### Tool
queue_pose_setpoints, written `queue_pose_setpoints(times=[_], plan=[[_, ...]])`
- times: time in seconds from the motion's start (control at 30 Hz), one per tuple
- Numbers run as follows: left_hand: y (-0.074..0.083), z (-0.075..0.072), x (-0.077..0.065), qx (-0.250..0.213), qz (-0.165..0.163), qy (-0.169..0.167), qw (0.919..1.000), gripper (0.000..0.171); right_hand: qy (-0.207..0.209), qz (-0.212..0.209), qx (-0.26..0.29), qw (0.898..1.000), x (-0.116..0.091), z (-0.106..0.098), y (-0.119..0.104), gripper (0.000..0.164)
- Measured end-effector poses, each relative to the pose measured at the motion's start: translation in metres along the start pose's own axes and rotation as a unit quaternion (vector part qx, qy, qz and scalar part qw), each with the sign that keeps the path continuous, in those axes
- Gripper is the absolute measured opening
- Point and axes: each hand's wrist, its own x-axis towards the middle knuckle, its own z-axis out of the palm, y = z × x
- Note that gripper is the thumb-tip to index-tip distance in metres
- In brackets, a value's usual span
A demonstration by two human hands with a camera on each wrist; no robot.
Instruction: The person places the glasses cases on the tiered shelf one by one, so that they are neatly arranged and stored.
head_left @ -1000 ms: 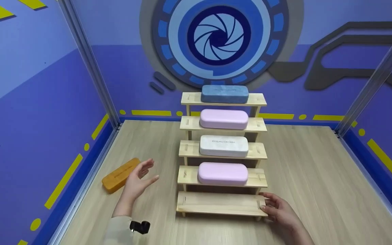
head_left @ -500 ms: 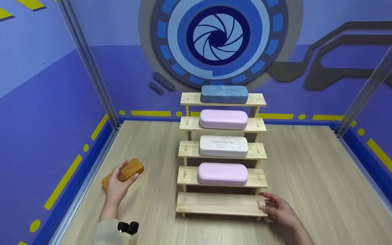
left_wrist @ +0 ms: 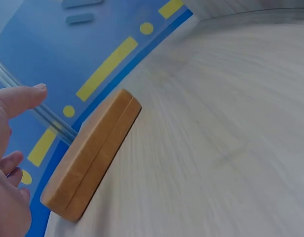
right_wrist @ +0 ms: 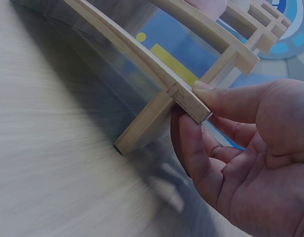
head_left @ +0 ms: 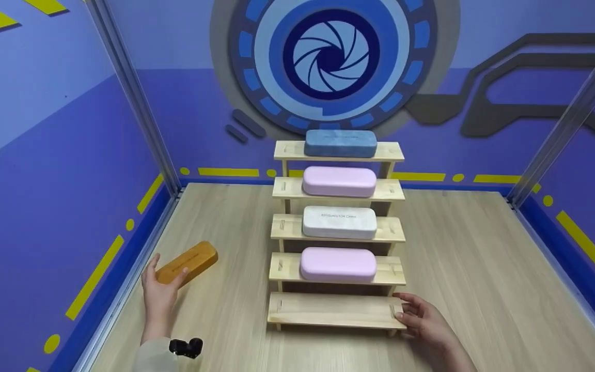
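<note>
An orange glasses case (head_left: 195,259) lies slanted on the table at the left. My left hand (head_left: 160,295) is around its near end, thumb and fingers spread; in the left wrist view the thumb and fingers (left_wrist: 19,98) show apart from the case (left_wrist: 93,158). At the right, my right hand (head_left: 428,321) pinches the end of the lowest step of a wooden stepped stand (head_left: 333,309), thumb on top and fingers beneath (right_wrist: 194,143). That step carries nothing. Above it, the steps bear a pink case (head_left: 338,264), a white case (head_left: 339,222), another pink case (head_left: 339,182) and a blue case (head_left: 341,143).
The wood-grain table (head_left: 473,258) is enclosed by purple-blue walls (head_left: 70,206) with yellow dashes along their base. Metal posts (head_left: 135,98) stand in the rear corners. A black wrist camera (head_left: 186,348) sits at the left sleeve.
My left hand has moved left and toward me, across the orange case to its near end. The case lies about where it was. My right hand keeps its pinch on the stand.
</note>
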Motion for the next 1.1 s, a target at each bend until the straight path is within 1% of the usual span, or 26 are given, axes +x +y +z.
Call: queue_pose_setpoints(times=[0.13,0.27,0.4,0.5,0.63,0.77,0.87,1.0,1.1], plan=[[-0.008,-0.003,0.001,0.002,-0.01,0.015,0.9998,0.102,-0.005,-0.004,0.0,1.0,0.0,-0.001,0.0,0.074],[-0.015,-0.005,0.004,0.006,-0.018,0.015,0.9997,0.108,-0.009,-0.008,-0.002,1.0,0.0,-0.001,0.0,0.074],[-0.021,-0.005,0.006,0.007,-0.034,-0.005,0.9994,0.113,-0.009,-0.01,-0.008,1.0,0.0,-0.001,0.0,0.075],[-0.024,-0.004,0.005,0.005,-0.055,-0.023,0.9982,0.115,-0.008,-0.01,-0.007,1.0,0.0,-0.001,0.001,0.075],[-0.024,-0.004,0.006,-0.01,-0.07,-0.041,0.9967,0.116,-0.009,-0.01,-0.001,1.0,0.0,-0.001,0.001,0.076],[-0.024,-0.004,0.008,-0.026,-0.075,-0.051,0.9955,0.118,-0.01,-0.011,-0.009,1.0,0.0,-0.002,0.001,0.075],[-0.023,-0.004,0.009,-0.029,-0.079,-0.054,0.995,0.118,-0.008,-0.009,-0.018,1.0,0.0,-0.002,0.0,0.073],[-0.026,-0.003,0.009,-0.031,-0.078,-0.049,0.9952,0.114,-0.009,-0.007,-0.02,1.0,0.0,-0.002,-0.001,0.073],[-0.029,-0.001,0.009,-0.022,-0.078,-0.044,0.9957,0.111,-0.01,-0.006,-0.014,1.0,-0.001,-0.002,-0.001,0.073]])
